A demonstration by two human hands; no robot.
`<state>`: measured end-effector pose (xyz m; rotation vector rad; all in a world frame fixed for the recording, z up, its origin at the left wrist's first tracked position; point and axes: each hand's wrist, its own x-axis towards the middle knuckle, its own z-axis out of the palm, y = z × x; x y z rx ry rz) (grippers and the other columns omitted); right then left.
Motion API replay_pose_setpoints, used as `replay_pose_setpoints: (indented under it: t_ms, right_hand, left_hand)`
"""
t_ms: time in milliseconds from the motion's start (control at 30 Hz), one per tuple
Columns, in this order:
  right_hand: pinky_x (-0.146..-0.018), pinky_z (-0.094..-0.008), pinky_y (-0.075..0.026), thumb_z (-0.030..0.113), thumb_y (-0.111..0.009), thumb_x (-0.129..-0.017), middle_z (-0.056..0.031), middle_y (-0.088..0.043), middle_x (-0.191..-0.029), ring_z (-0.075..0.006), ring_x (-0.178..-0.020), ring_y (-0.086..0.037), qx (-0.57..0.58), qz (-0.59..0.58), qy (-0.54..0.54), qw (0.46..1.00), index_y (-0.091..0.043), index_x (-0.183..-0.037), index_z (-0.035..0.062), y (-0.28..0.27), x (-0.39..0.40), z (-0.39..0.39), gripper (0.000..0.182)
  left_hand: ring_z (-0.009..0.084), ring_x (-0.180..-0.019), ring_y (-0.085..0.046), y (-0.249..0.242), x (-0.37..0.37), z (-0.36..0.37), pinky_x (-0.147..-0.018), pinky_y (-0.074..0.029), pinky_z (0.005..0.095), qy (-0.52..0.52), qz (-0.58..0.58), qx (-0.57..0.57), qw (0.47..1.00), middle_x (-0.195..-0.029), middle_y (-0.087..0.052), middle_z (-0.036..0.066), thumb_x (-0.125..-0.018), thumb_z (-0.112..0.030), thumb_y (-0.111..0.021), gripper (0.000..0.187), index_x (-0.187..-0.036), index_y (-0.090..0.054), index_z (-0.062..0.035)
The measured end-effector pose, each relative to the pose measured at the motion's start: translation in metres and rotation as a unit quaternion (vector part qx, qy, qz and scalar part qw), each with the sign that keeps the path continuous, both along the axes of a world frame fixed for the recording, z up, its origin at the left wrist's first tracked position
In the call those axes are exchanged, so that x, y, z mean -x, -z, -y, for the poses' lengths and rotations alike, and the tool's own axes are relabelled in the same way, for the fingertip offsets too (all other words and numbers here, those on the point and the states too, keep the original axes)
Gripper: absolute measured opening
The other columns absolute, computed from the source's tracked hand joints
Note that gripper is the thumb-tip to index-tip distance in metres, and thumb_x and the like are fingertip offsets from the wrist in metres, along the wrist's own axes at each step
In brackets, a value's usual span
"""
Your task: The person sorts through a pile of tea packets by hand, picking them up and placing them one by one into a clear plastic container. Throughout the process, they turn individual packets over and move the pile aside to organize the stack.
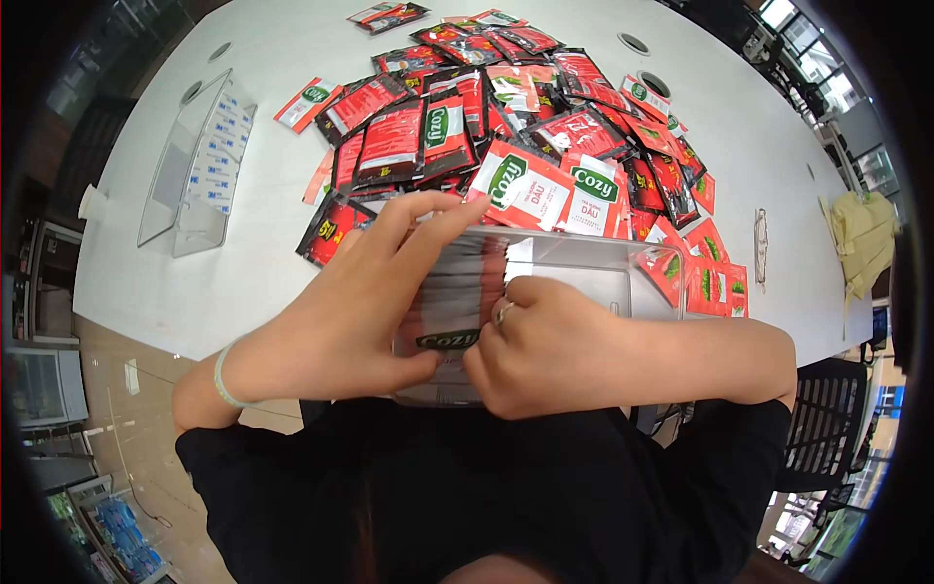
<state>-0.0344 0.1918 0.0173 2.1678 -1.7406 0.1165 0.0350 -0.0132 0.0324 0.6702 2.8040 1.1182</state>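
Observation:
A clear plastic box [584, 239] sits at the table's near edge, in front of my body. In its left part a row of tea sachets [455, 292] stands packed on edge, a green "Cozy" label showing on the near side. My left hand [375, 292] spans the box's left end, fingers at the far side and thumb at the near side. Inside the box, my right hand [535, 341] is curled against the right face of the row, a ring on one finger. A white serrated sachet edge [520, 255] rises above it; its fingertips are hidden.
Beyond the box lies a large heap of red and black tea sachets [389, 141], some with white fronts. A second clear holder [206, 185] with printed strips stands left on the white table [282, 49]. At right lie glasses [761, 248] and yellowish cloth [864, 238].

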Motion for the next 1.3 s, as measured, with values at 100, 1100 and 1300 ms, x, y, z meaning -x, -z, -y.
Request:
replay_pose_setpoints:
  t_ms: [100, 1100, 1300]
  right_hand:
    - [-0.047, -0.0290, -0.026, 0.019, -0.057, -0.053, 0.0010, -0.039, -0.047, -0.0133, -0.045, -0.040, 0.032, -0.067, 0.007, 0.997, -0.043, -0.051, 0.0113, -0.003, -0.004, 0.000, 0.017]
    - [-0.083, -0.0410, -0.050, 0.009, -0.065, -0.077, -0.0150, -0.067, -0.098, -0.0299, -0.093, -0.064, -0.037, 0.227, 0.299, 0.926, -0.059, -0.128, 0.0082, 0.027, 0.204, 0.024, 0.052]
    - [-0.068, -0.0460, -0.052, 0.015, -0.064, -0.075, -0.0154, -0.066, -0.076, -0.0352, -0.074, -0.065, -0.012, 0.013, 0.392, 0.920, -0.071, -0.096, 0.0110, 0.013, 0.192, 0.021, 0.022]
  left_hand:
    - [0.0346, -0.114, -0.050, -0.002, 0.003, -0.001, -0.091, -0.041, 0.0423, -0.003, -0.020, 0.028, 0.999, -0.135, -0.041, 0.015, -0.062, -0.008, -0.076, 0.097, -0.148, -0.032, -0.0111]
    - [0.0309, -0.134, -0.035, 0.029, 0.016, 0.019, -0.104, -0.034, 0.0408, 0.038, -0.048, -0.157, 0.986, -0.151, -0.025, 0.017, -0.061, -0.043, -0.091, 0.124, -0.152, -0.014, -0.0071]
    - [0.0245, -0.120, -0.052, 0.044, 0.032, 0.034, -0.101, -0.037, 0.0373, 0.009, -0.013, -0.268, 0.963, -0.140, -0.047, 0.017, -0.085, -0.046, -0.068, 0.093, -0.152, -0.019, -0.0026]
